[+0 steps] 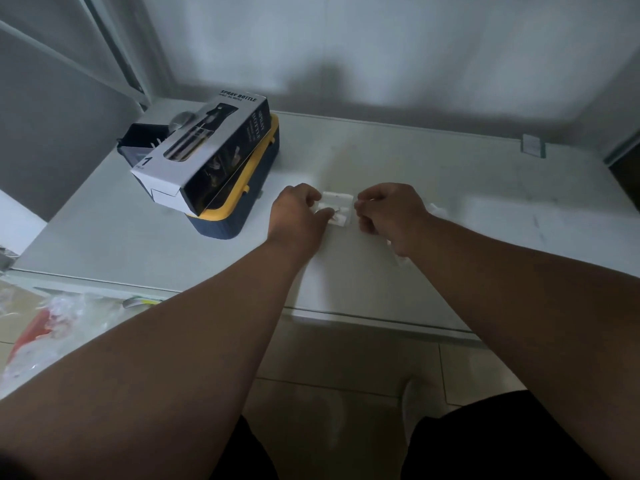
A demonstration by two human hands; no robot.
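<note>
Pinching a small white packet [338,202] from both sides, a person stands over a white tabletop [467,188]. The packet sits low over the tabletop, roughly mid-table, right btwn the two hands; can't tell if it rests on the surface or is lifted a bit. A brownish mark shows on its near part, too blurry to ID.

Left hand [298,213]: fingers curled, thumb and fingertips gripping the packet's left edge. Right hand [389,216]: fingers curled in too, thumb and forefinger nipping the packet's right edge. Both forearms stretch fwd from the bottom corners of the view.

A crumpled white scrap [437,210] lies just beside the right hand, partly hidden under the wrist.

To the left, well apart from the hands, a spray bottle box [204,150] lies tilted on top of a navy container w/ a yellow lid [239,216]. A black open box [145,140] stands just behind them, near the corner.

A small clear square piece [532,146] sits at the table's far edge, against the wall. Clear plastic bags [59,317] w/ smth red inside lie at lower left, below the table edge. Pale floor tiles [346,362] show under the table's front edge.
</note>
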